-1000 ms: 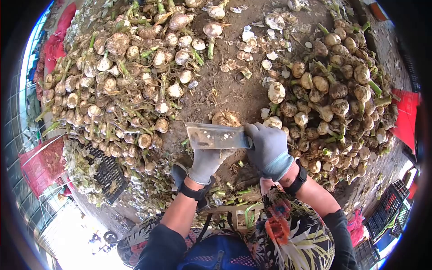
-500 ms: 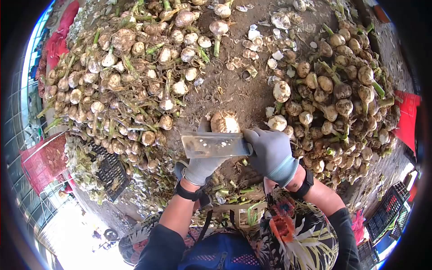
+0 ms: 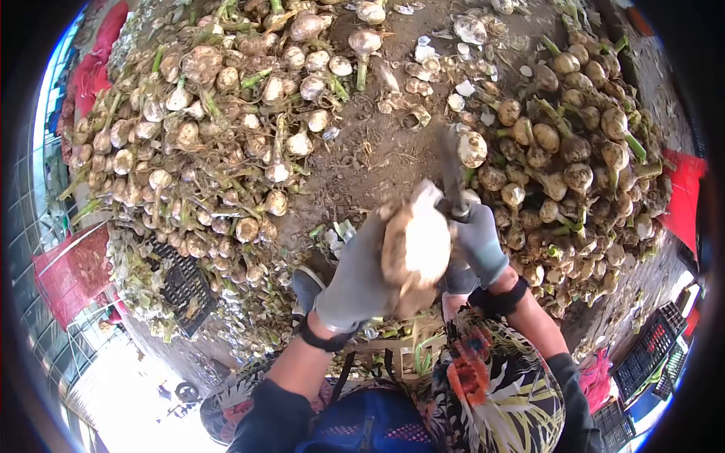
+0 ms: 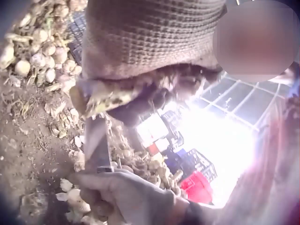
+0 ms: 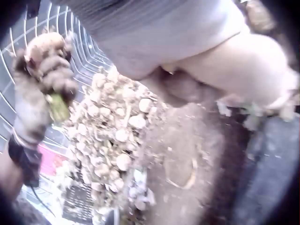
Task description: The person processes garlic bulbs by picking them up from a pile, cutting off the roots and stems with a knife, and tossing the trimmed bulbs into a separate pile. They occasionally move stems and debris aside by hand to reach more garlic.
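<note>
My gloved left hand (image 3: 351, 275) grips a large garlic bulb (image 3: 419, 245), held up over the ground and blurred by motion. Roots and dirt cling to its side; its face is bright white. From the right wrist view, a short green stem (image 5: 58, 108) pokes out below the left hand's fingers. My gloved right hand (image 3: 480, 240) grips a cleaver by its handle, close beside the bulb. Its blade (image 3: 447, 162) is seen nearly edge-on, pointing away from the body. In the left wrist view the blade (image 4: 97, 145) rises above the right hand's fingers.
A broad heap of garlic with stems (image 3: 189, 143) spreads at left, another pile (image 3: 566, 151) at right. Between them lies bare soil (image 3: 377, 151) with peeled skins. A black crate (image 3: 181, 287) and pink mesh sack (image 3: 72, 275) lie at lower left; a red bag (image 3: 683, 196) stands right.
The left hand has raised the bulb toward the body and turned it. The cleaver, held flat across in front of the bulb before, has swung right and now points away from the body.
</note>
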Available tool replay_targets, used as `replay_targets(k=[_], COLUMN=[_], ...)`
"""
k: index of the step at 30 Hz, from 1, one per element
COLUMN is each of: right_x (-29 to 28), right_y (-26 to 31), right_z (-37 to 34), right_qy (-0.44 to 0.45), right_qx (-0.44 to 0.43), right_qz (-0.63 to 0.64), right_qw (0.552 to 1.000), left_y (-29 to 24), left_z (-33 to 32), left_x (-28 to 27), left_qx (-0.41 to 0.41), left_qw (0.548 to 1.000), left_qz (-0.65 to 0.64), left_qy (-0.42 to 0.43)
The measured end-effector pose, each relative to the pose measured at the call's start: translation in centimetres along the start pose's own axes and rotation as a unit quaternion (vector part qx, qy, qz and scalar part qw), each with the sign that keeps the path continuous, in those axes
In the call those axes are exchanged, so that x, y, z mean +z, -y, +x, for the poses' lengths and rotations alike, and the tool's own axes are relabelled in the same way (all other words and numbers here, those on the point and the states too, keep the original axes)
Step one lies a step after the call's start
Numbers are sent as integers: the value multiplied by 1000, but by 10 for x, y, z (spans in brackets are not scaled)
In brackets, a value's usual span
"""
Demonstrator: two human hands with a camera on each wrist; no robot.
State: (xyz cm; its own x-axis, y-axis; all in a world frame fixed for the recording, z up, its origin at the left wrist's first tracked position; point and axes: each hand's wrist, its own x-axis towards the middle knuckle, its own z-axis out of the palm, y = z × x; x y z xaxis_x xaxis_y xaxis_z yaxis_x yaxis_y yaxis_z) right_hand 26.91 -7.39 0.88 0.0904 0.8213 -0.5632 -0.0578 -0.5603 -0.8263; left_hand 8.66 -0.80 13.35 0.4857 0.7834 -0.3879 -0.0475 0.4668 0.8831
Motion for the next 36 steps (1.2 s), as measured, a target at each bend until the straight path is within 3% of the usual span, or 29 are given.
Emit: replay_targets(k=[1,2,3,5,6,8,9,10,11,12,13,14,15,16,18,19,20,21,22,24,25,27,28,29,30,31,32,34,36], right_x=[0,1,6,-9,-6,1,12,22,23,24,25,25,25,23,16,9,6,6,9,11,12,8,6,3,2,1,1,3,5], right_y=[11,24,29,42,49,57,50,46,46,50,55,61,63,58,34,9,-7,-23,-32,-24,-19,-10,-9,-14,-12,-9,-7,-4,-4], right_z=[-6,-8,-6,-5,-6,-8,-5,-2,-2,-3,-4,-5,-6,-5,2,3,-6,-16,-19,-16,-15,-9,-5,-1,1,2,3,5,7], right_qy=[19,38,34,94,77,105,116,128,139,147,146,112,77,78,85,79,54,57,65,57,49,35,29,28,27,34,42,42,43], right_qx=[17,31,96,117,104,31,-26,-83,-86,-89,-90,-118,-142,-141,-27,21,16,-3,-24,-15,-3,17,31,48,51,77,103,92,81], right_qz=[124,246,404,393,367,284,266,248,156,63,65,-61,-187,-186,-339,-392,-391,-329,-210,-110,-92,-97,-94,-80,-79,-59,-40,-7,26], right_qw=[992,968,909,907,921,953,956,957,974,983,983,985,969,969,936,916,919,943,975,992,995,994,995,995,995,995,993,995,995], left_y=[11,20,20,27,34,48,50,50,48,49,54,61,57,54,37,38,18,19,11,-13,-16,-21,-14,0,11,12,36,28,29], left_z=[9,15,23,25,22,14,9,9,9,6,1,-3,-2,-3,-4,-1,9,14,22,30,42,63,68,89,97,102,107,117,123], left_x=[-14,-17,-19,-20,-20,-18,-14,-14,-14,-19,-26,-35,-40,-40,-38,-36,-15,6,32,69,63,28,-6,-49,-85,-112,-155,-169,-165], left_qx=[72,108,138,162,197,232,117,-25,-157,-155,-156,-159,-114,-116,-63,7,129,173,250,224,245,179,88,87,35,-47,-81,-55,-62], left_qw=[961,933,909,883,857,818,942,981,968,968,970,972,972,972,966,971,925,935,904,908,910,912,897,857,732,595,489,446,531], left_qz=[265,340,387,432,477,519,287,131,-33,-31,-8,14,152,152,206,219,354,310,338,327,320,369,420,480,654,791,863,893,844], left_qy=[44,49,69,89,0,-90,-128,-142,-195,-197,-184,-170,-139,-139,-141,-96,-53,-2,73,137,99,-24,-107,-166,-189,-131,-101,-29,-43])
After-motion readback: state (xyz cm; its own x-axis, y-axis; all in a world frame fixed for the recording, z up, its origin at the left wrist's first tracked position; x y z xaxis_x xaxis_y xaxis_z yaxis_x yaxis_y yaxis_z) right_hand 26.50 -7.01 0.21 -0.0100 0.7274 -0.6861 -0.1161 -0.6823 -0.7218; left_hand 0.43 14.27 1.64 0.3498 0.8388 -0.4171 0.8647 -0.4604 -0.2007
